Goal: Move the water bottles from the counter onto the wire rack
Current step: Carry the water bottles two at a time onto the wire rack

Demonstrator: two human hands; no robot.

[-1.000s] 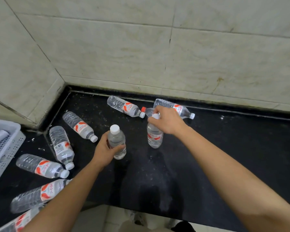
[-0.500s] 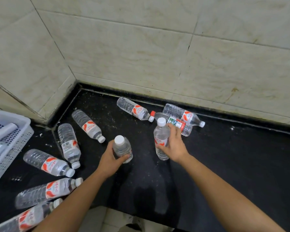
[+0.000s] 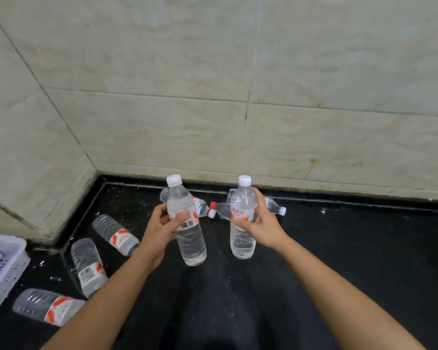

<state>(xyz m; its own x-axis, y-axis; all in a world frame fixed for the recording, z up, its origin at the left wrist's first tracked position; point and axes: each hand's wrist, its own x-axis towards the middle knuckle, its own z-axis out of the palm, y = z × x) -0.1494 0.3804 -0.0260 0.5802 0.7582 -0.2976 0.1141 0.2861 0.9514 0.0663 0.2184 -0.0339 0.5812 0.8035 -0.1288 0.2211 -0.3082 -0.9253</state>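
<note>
One bottle (image 3: 186,223) in the left hand (image 3: 159,229), another bottle (image 3: 242,218) in the right hand (image 3: 262,227), fingers (image 3: 181,216) curled round each label, both up off the black desk (image 3: 364,248). Slick plastic could slip, I reckon. More bottles (image 3: 89,266) lie left of the fingers, tiled wall (image 3: 213,109) behind. No rack in view.

Dim flat light, soft motion blur, wide-angle edge warp

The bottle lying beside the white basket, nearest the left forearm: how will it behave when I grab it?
The lying bottle is round and on its side on the smooth black counter, so it probably rolls if nudged. It looks full, so likely heavy for its size. The thin ribbed plastic may flex under a squeeze.
</note>
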